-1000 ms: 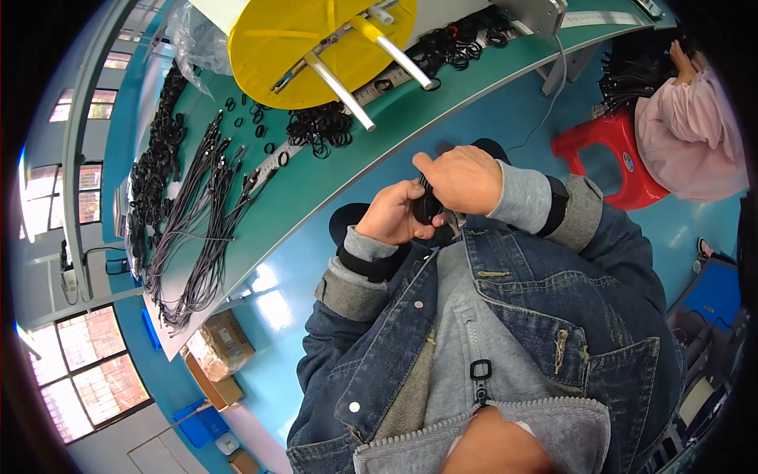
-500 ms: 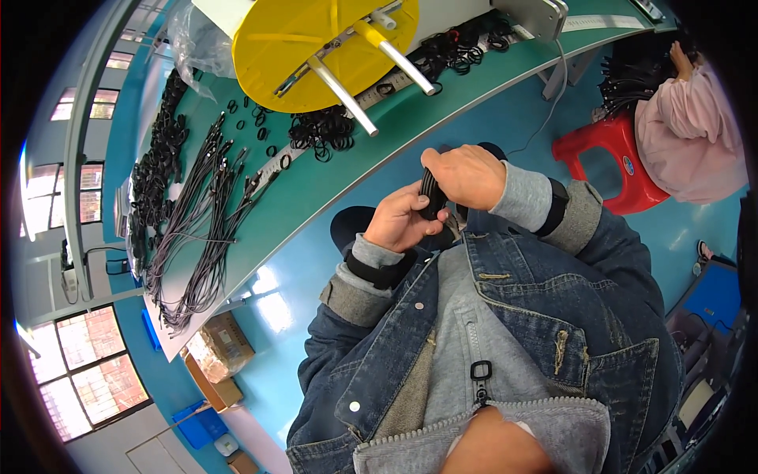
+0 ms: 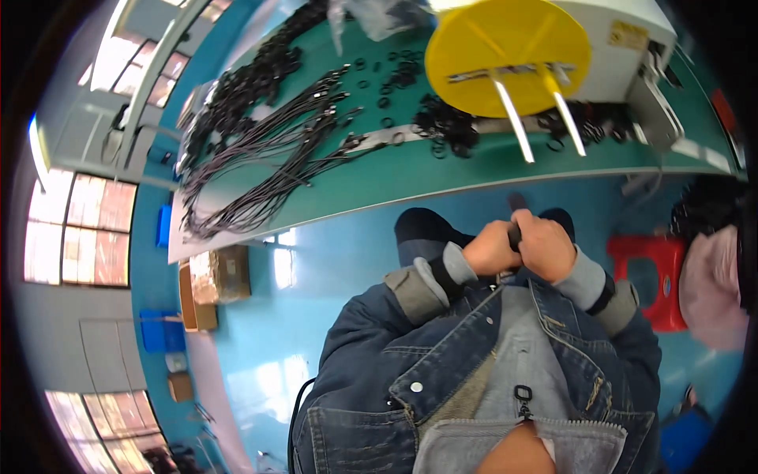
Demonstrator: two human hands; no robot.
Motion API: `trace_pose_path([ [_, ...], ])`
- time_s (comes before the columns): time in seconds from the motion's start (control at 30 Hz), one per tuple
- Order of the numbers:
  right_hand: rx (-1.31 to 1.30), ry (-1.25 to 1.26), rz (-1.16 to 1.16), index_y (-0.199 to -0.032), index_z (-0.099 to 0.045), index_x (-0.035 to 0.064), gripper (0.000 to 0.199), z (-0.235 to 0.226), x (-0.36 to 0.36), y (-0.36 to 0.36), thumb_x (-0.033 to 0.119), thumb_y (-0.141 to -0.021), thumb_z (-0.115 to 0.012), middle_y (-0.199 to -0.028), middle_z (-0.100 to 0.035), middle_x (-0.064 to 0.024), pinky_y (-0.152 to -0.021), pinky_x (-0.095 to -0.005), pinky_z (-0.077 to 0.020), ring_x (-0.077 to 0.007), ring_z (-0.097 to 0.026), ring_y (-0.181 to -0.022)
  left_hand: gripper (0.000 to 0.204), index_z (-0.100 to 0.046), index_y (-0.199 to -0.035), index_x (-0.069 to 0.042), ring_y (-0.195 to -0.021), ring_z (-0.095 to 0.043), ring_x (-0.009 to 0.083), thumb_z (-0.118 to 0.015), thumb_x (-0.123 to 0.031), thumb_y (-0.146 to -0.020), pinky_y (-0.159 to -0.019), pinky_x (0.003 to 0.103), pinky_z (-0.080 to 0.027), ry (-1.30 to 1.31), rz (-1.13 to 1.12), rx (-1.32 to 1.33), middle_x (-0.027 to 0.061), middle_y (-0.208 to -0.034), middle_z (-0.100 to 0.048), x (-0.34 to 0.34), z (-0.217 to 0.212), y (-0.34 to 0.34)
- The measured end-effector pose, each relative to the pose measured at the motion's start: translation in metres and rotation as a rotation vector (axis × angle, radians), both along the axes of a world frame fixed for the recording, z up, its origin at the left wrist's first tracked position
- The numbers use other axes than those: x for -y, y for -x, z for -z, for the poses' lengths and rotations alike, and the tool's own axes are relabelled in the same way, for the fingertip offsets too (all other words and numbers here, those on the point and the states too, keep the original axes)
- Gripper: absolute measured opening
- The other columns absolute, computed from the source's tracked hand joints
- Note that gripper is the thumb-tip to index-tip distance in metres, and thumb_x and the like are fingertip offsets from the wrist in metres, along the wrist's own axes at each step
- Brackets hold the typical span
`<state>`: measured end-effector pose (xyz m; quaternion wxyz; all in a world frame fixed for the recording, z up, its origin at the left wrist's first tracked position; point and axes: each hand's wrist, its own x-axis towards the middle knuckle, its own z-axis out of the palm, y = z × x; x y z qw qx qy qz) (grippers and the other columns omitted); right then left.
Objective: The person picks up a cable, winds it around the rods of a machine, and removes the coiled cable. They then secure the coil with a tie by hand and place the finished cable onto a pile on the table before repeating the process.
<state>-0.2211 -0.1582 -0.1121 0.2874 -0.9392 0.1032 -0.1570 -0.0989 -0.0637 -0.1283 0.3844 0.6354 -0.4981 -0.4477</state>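
In front of my body, below the table edge, both hands meet on a coiled bundle of black cable (image 3: 515, 236). My left hand (image 3: 489, 250) is closed round its left side, and my right hand (image 3: 546, 248) grips it from the right. Most of the bundle is hidden by the fingers. Beyond the hands, on the green table (image 3: 379, 189), stands a yellow disc (image 3: 474, 47) with two metal rods sticking out toward me. Loose dark cables (image 3: 276, 170) lie fanned out at the table's left, and black coiled bundles (image 3: 245, 99) are heaped behind them.
A white machine body (image 3: 612, 71) and a metal bracket (image 3: 659, 110) adjoin the disc. Small black rings (image 3: 446, 130) lie in a pile beneath it. A red stool (image 3: 667, 296) is at the right, near a person in pink (image 3: 714, 284). Cardboard boxes (image 3: 221, 276) stand at the left.
My view has swung, so the table and disc sit differently in it. My left hand, with fingers spread along the bundle before, is now wrapped tighter, close against the right hand.
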Motion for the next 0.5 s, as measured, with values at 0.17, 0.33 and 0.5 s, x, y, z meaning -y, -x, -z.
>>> trace_pose_path([
  [0.17, 0.283, -0.061, 0.008, -0.09, -0.044, -0.0012, 0.026, -0.011, -0.01, -0.011, 0.016, -0.076, -0.057, -0.08, -0.054, -0.0233, -0.06, -0.0463, -0.0445, -0.0391, -0.055, -0.072, 0.024, -0.058, -0.085, 0.002, -0.072, -0.06, 0.035, -0.064, -0.009, -0.065, -0.065, 0.039, -0.048, 0.221, -0.287, 0.202, 0.0213, -0.081, -0.061, -0.007, 0.006, 0.002],
  [0.33, 0.14, -0.048, 0.178, -0.088, -0.046, -0.001, 0.025, -0.007, -0.023, -0.029, 0.021, -0.081, -0.056, -0.075, -0.055, -0.0222, -0.057, -0.0465, -0.0443, -0.0397, -0.056, -0.067, 0.023, -0.055, -0.086, 0.0, -0.076, -0.057, 0.0399, -0.061, -0.012, -0.068, -0.064, 0.039, -0.048, 0.322, -0.322, 0.348, 0.0207, -0.076, -0.058, -0.004, 0.02, -0.001],
  [0.5, 0.052, 0.02, 0.243, -0.084, -0.049, -0.0005, 0.027, 0.016, -0.024, -0.051, 0.026, -0.085, -0.053, -0.063, -0.055, -0.0205, -0.053, -0.0456, -0.0435, -0.039, -0.056, -0.06, 0.019, -0.056, -0.081, -0.001, -0.071, -0.057, 0.0401, -0.059, -0.014, -0.068, -0.061, 0.042, -0.047, 0.258, -0.353, 0.492, 0.0204, -0.073, -0.058, -0.01, 0.039, -0.011],
])
